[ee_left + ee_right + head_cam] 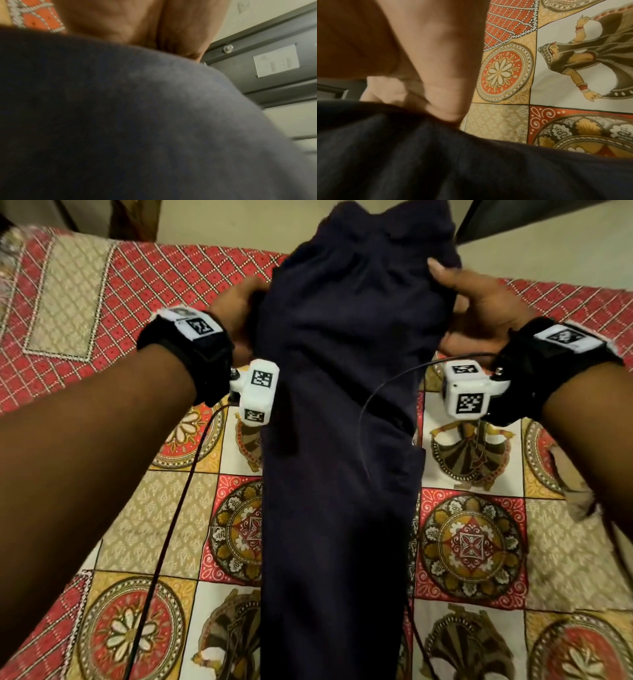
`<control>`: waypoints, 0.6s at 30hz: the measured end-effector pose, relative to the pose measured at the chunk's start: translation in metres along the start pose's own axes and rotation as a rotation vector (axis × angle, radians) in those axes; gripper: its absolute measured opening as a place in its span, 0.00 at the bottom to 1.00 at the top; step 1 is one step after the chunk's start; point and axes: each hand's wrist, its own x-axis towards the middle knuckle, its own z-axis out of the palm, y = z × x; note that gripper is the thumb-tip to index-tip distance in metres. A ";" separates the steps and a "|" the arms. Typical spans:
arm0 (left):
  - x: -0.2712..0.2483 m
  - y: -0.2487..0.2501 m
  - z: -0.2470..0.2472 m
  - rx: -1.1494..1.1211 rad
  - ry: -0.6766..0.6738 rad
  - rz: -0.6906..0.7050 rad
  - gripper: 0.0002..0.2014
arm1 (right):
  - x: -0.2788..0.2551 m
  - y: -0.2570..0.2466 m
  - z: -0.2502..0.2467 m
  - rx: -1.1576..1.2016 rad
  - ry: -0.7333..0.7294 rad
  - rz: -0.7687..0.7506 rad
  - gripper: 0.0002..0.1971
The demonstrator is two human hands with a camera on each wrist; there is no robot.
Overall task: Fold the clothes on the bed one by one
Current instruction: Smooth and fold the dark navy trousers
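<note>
A dark navy garment [339, 440], long and narrow like trousers, hangs down the middle of the head view over the patterned bed sheet [137, 508]. My left hand [236, 306] grips its left edge near the top, fingers hidden in the cloth. My right hand [469, 302] pinches the right edge, thumb on the front of the fabric. In the left wrist view the navy garment [120, 121] fills most of the frame below my left hand [137, 23]. In the right wrist view my right hand [436, 74] curls into the navy garment [436, 162].
The bed sheet [556, 67] carries red, yellow and white medallion and dancer prints. A beige and red bordered panel [75, 296] lies at the far left. Thin black cables [171, 525] trail from both wrist cameras. A grey metal frame [265, 60] stands beyond the bed.
</note>
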 end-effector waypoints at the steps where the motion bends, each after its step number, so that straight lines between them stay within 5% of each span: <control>1: 0.001 -0.001 0.000 0.004 0.058 0.049 0.08 | -0.003 -0.004 -0.001 -0.038 -0.036 -0.022 0.31; 3: 0.006 -0.001 0.003 0.082 0.261 0.243 0.07 | -0.004 -0.011 0.001 -0.125 -0.027 -0.049 0.29; 5: 0.007 0.003 0.013 0.189 0.298 0.368 0.12 | -0.003 -0.016 0.005 -0.191 0.026 -0.066 0.27; 7: 0.002 0.012 0.028 0.240 0.236 0.345 0.17 | -0.002 -0.019 0.006 -0.237 0.053 -0.062 0.28; 9: -0.004 0.024 0.040 0.254 0.218 0.175 0.16 | -0.002 -0.022 0.008 -0.267 0.061 -0.058 0.27; 12: -0.014 0.031 0.051 0.419 0.156 0.052 0.30 | -0.005 -0.023 0.009 -0.278 0.045 -0.071 0.27; 16: -0.016 0.019 0.056 0.529 0.095 0.211 0.03 | -0.009 -0.023 0.009 -0.293 0.025 -0.070 0.27; 18: -0.018 0.019 0.054 0.353 -0.002 0.270 0.06 | -0.012 -0.022 0.009 -0.280 0.066 -0.098 0.28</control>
